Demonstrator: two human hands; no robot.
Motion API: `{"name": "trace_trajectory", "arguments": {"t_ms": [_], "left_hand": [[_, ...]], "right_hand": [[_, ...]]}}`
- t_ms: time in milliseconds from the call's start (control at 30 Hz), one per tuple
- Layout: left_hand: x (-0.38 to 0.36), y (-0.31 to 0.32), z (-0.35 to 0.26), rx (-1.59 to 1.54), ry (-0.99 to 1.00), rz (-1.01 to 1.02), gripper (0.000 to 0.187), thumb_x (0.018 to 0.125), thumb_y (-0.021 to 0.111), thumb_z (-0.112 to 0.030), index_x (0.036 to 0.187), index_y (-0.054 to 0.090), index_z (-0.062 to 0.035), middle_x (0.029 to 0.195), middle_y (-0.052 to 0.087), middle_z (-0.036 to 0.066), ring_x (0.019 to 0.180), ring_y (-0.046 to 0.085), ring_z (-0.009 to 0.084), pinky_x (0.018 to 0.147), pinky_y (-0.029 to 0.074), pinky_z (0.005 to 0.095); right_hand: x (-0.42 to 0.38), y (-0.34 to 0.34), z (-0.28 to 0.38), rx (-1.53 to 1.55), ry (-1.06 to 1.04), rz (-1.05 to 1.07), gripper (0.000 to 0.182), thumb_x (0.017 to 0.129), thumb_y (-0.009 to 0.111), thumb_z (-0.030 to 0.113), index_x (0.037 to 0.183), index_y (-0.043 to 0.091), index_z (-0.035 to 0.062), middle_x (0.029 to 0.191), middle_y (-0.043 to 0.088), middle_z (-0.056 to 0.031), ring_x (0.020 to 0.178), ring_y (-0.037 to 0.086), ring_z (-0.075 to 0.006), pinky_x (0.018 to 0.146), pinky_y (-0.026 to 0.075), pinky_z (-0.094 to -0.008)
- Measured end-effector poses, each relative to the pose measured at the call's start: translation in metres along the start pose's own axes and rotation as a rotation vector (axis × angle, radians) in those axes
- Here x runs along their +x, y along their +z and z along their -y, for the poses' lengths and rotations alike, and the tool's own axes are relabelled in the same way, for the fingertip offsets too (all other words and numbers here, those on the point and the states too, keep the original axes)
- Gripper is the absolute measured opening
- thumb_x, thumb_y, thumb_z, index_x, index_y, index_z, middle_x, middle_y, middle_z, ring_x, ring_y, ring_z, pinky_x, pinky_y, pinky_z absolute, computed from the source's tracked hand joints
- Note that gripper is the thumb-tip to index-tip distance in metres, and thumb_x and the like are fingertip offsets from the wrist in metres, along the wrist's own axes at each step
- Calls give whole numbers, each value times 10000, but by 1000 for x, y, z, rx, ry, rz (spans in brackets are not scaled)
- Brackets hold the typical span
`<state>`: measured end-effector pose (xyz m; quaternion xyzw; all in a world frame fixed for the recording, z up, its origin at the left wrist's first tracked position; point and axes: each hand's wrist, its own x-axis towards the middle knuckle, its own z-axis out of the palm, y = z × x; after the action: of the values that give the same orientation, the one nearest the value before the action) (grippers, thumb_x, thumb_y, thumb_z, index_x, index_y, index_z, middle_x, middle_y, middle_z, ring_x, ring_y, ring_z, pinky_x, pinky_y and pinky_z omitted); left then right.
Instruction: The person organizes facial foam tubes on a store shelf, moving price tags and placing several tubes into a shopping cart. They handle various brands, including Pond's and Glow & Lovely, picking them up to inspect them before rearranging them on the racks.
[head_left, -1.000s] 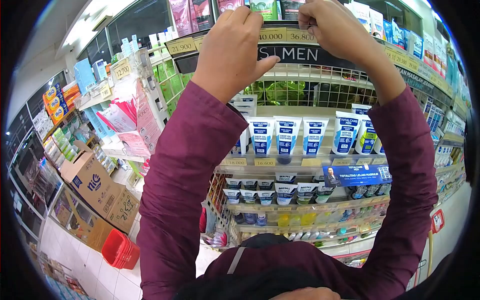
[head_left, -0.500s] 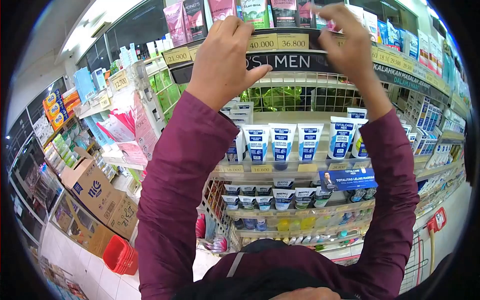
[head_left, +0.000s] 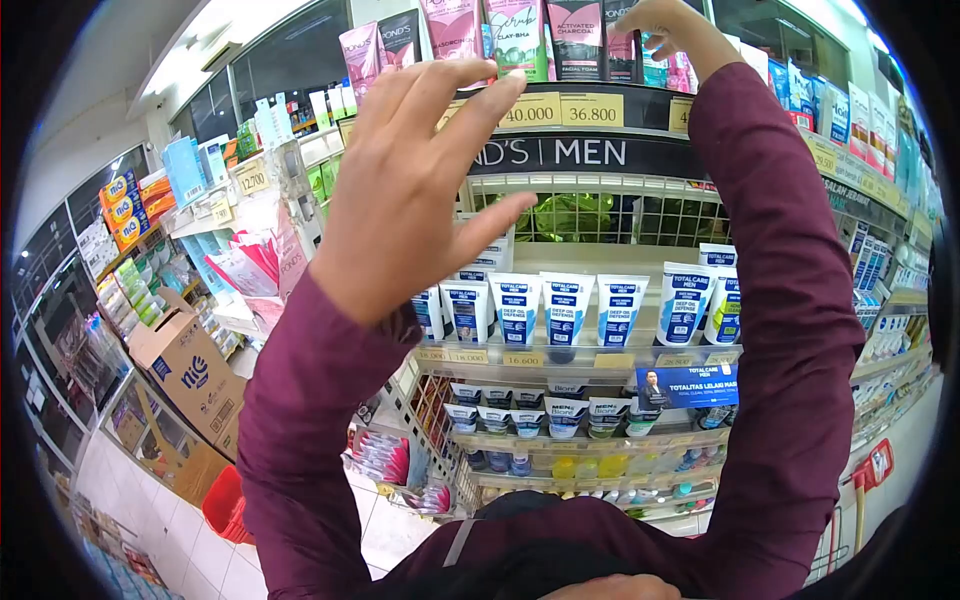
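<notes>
My left hand [head_left: 430,165] is raised in front of the top shelf's edge, fingers spread and holding nothing. Behind its fingertips stand a pink Pond's tube [head_left: 452,32] and a white-and-green scrub tube [head_left: 515,40]. My right hand [head_left: 672,28] reaches up to the same shelf, its fingers apart and partly cut off by the top of the view. One fingertip is right at a dark-and-pink tube [head_left: 620,50]. Left of that tube stands a black charcoal facial foam tube [head_left: 577,42]. Yellow price tags [head_left: 592,110] line the shelf edge.
On the shelf below stand white-and-blue face wash tubes [head_left: 567,308], with a blue promotional card [head_left: 690,387] hanging from its edge. Smaller tubes [head_left: 566,418] fill a lower shelf. At left are a cardboard box [head_left: 190,375] and red baskets [head_left: 226,505]; a red-handled cart [head_left: 878,465] is at right.
My left hand has moved down and left, its fingers spreading more. My right hand has reached higher, towards the tubes. The shelves sit slightly lower in view.
</notes>
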<state>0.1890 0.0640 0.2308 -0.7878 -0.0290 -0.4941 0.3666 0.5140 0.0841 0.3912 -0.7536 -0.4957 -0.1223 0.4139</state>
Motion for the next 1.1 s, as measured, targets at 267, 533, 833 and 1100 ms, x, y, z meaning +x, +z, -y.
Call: {"name": "trace_trajectory", "arguments": {"t_ms": [267, 533, 833, 1100], "left_hand": [[-44, -76, -25, 138, -76, 132, 717, 692, 818, -430, 1250, 627, -23, 1196, 624, 160, 1177, 571, 376, 1090, 322, 578], [-154, -113, -75, 54, -219, 155, 684, 754, 741, -580, 1209, 608, -88, 1164, 635, 116, 1191, 548, 379, 1106, 259, 666], [-230, -73, -89, -162, -538, -53, 714, 773, 712, -596, 1251, 591, -79, 1078, 656, 134, 1171, 547, 391, 1113, 232, 672], [-242, -69, -93, -228, -589, -128, 712, 777, 714, -604, 1225, 598, -63, 1025, 674, 130, 1155, 553, 373, 1122, 231, 653]], "right_hand": [[-73, -44, -3, 234, -325, -500, 316, 679, 799, 58, 944, 672, -58, 848, 711, -191, 783, 713, -258, 664, 565, -347], [-202, -20, -102, -72, -1298, -900, 274, 862, 634, 15, 1136, 636, 26, 1212, 626, -196, 1083, 648, -330, 969, 514, -422], [-309, 76, -131, -191, -1414, -609, 257, 769, 673, 76, 739, 429, 153, 1014, 597, -19, 1052, 658, -301, 899, 588, -451], [-307, 95, -142, -222, -1527, -577, 265, 774, 672, 73, 735, 427, 164, 1013, 588, -6, 1089, 645, -282, 947, 568, -424]]}}
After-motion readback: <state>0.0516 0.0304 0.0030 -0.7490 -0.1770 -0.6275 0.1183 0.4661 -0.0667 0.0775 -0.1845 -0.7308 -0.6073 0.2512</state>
